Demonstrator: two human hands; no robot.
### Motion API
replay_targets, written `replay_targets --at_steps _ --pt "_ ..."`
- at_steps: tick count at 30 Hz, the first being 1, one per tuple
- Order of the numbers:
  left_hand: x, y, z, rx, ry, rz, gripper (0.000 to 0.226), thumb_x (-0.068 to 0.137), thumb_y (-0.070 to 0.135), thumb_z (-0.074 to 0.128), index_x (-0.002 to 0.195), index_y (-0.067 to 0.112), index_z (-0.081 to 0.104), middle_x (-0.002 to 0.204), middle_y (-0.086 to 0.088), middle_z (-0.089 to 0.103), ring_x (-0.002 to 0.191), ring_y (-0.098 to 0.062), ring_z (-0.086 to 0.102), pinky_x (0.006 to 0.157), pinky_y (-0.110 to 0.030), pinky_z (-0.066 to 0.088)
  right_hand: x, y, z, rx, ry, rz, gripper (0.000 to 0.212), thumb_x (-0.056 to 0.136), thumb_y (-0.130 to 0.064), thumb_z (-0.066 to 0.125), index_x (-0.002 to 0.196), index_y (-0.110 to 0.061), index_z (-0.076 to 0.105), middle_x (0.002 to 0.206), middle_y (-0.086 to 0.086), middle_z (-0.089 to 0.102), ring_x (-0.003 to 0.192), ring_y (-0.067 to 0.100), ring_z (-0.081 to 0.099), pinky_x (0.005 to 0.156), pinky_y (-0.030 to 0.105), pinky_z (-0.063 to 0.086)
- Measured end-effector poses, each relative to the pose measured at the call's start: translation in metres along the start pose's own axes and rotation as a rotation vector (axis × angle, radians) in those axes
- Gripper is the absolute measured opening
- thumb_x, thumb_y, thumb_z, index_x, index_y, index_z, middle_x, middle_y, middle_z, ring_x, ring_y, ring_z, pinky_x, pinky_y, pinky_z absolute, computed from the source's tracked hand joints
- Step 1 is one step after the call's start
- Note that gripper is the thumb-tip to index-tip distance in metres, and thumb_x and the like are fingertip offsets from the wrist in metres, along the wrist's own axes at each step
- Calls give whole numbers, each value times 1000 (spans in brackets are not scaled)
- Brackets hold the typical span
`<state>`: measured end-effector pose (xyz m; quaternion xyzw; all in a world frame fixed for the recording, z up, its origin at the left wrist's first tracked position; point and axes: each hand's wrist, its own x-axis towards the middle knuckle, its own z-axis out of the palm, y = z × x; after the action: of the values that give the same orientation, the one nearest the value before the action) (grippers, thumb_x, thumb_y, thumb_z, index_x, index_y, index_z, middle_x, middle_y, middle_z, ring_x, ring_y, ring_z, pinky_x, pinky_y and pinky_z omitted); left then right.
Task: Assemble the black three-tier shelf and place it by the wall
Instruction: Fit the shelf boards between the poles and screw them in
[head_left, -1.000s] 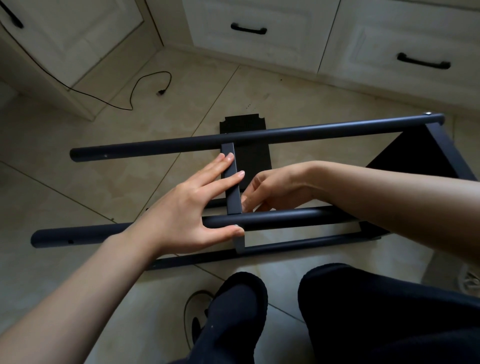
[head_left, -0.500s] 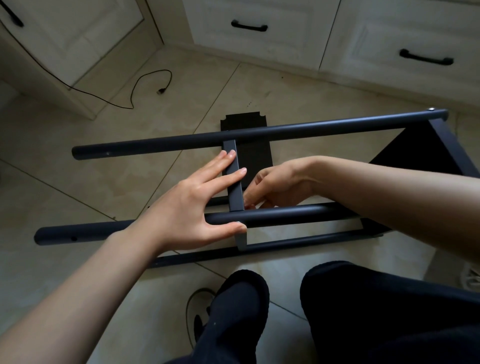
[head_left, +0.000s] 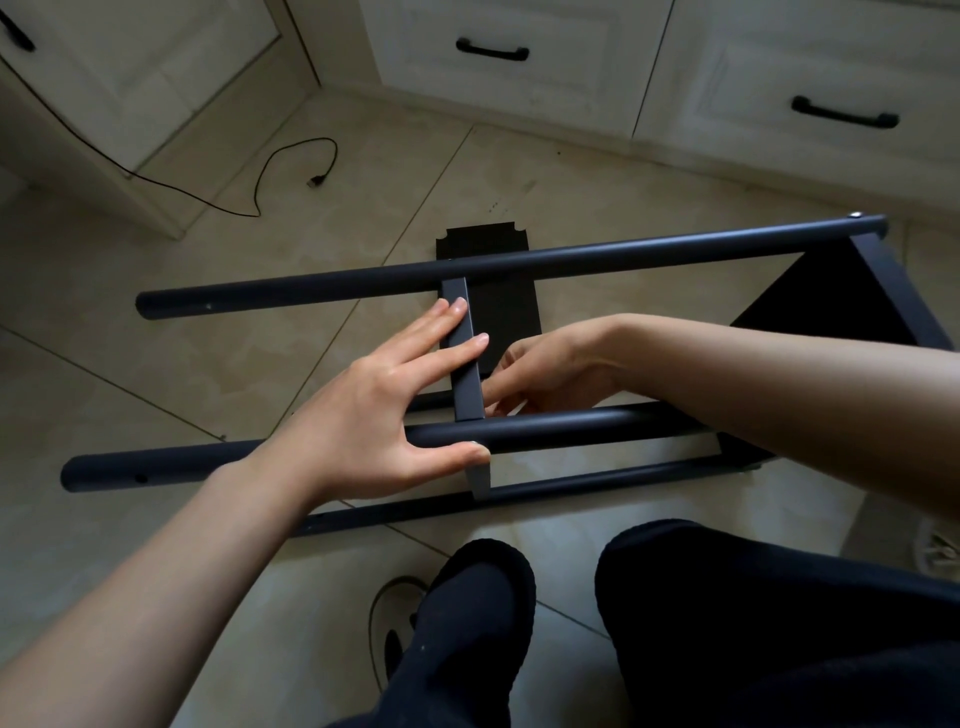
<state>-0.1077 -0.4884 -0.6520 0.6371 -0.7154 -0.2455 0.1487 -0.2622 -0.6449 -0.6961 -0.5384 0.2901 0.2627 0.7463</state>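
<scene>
The black shelf frame (head_left: 519, 260) lies on its side on the tiled floor (head_left: 156, 364), in front of the white cabinets (head_left: 519, 67), with 1 fitted shelf panel (head_left: 831, 301) at its right end. The left hand (head_left: 384, 410) rests on the middle crossbar (head_left: 466, 374) — fingers straight across it, thumb against the near tube (head_left: 571, 428). The right hand (head_left: 556, 374) reaches in beside the crossbar, fingers curled; its grip is seemingly on something small, though I cannot tell. A loose black panel (head_left: 498, 312) lies beneath.
</scene>
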Motion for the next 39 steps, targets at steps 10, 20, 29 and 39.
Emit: replay_targets --at_steps 10,20,29,39 --pt "-2 0 2 9 14 9 93 72 72 59 153 35 31 167 12 12 151 5 2 118 -13 7 -4 2 1 5 -11 6 13 94 -19 59 96 -9 68 96 7 68 89 17 64 94 37 46" --pt "-6 0 4 47 42 34 91 75 62 69 152 30 33 167 9 14 153 0 6 121 -18 12 -1 2 0 -4 -1 36 15 94 -23 60 101 -11 66 99 6 66 92 18 62 87 34 49" --pt "-5 1 4 53 38 54 90 76 68 61 152 28 35 166 7 17 153 -1 7 120 -11 8 0 1 -2 -23 -5 31 17 96 -26 59 101 -12 67 103 7 65 99 20 60 91 35 48" --pt "-5 0 4 46 35 58 90 74 67 63 151 28 37 166 9 18 153 -3 9 120 -12 10 1 1 -4 3 -11 69 18 96 -28 60 92 -12 66 84 2 64 77 13 60 66 23 52"
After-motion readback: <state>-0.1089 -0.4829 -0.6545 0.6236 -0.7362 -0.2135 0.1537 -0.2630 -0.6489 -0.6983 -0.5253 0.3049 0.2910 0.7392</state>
